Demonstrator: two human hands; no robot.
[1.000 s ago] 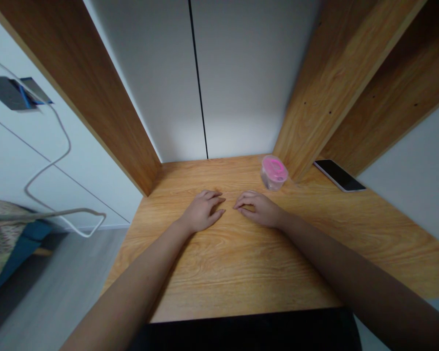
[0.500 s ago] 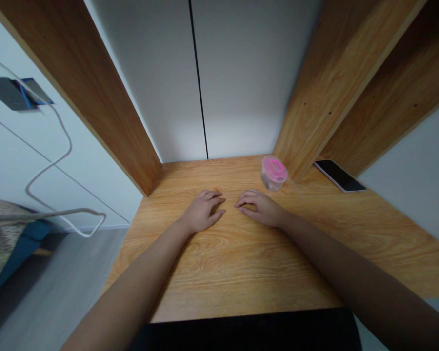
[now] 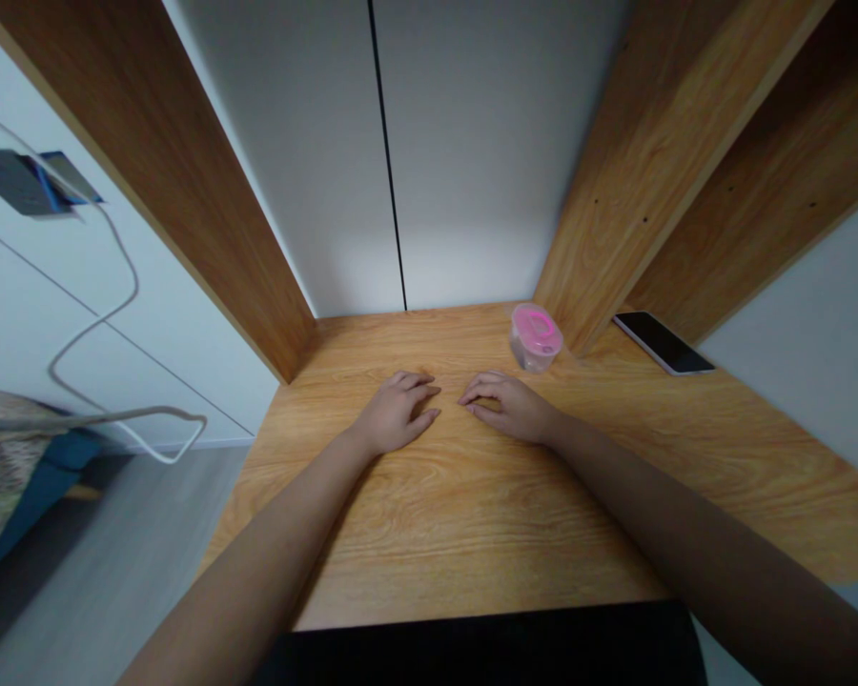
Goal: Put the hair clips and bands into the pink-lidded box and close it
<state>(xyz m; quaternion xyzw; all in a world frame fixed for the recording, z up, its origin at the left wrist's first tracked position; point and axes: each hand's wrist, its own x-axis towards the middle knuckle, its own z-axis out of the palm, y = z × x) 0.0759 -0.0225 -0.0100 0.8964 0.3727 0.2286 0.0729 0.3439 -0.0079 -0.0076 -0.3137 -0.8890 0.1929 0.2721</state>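
Observation:
My left hand (image 3: 397, 413) rests on the wooden desk (image 3: 429, 534), palm down, its fingers apart and holding nothing. Across a small gap, my right hand (image 3: 507, 407) lies on the same surface with its fingers loosely bent and nothing visible in them. Just beyond the right hand stands a small clear plastic container (image 3: 535, 338) with a pink lid. Neither hand touches it.
A dark-screened phone (image 3: 664, 343) lies at the back right of the desk. Wooden uprights (image 3: 636, 191) rise on both sides, with a white panel (image 3: 472, 171) behind. At left, a white cable (image 3: 132, 276) hangs from a wall outlet (image 3: 35, 181).

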